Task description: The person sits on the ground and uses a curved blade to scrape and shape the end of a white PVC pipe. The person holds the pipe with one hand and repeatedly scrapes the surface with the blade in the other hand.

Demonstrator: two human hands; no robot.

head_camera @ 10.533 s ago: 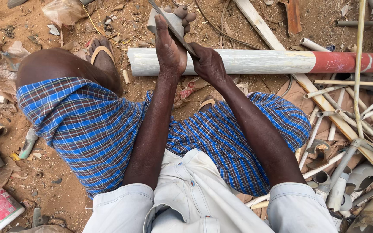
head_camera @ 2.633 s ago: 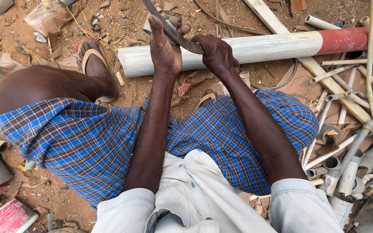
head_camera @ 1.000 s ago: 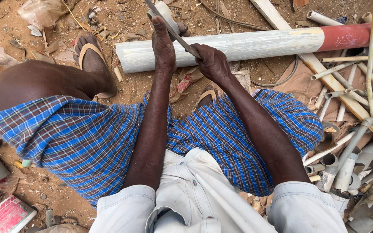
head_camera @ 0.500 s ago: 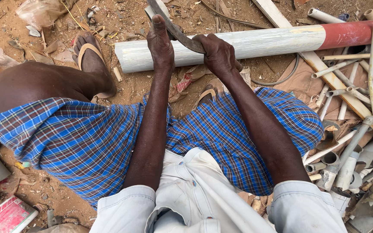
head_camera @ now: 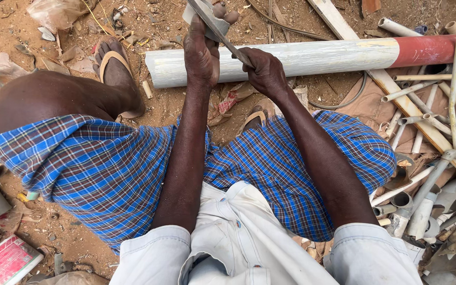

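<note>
Left hand is closed, bracing a small grey pipe piece above the long pipe on the ground. Right hand grips a flat blade laid across it. Judgement: short, level strokes, the piece pinned firmly.

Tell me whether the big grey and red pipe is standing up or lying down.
Lying down. The pipe rests flat on the dirt, running crosswise in front of the person, red end to the right, just beyond both hands.
</note>
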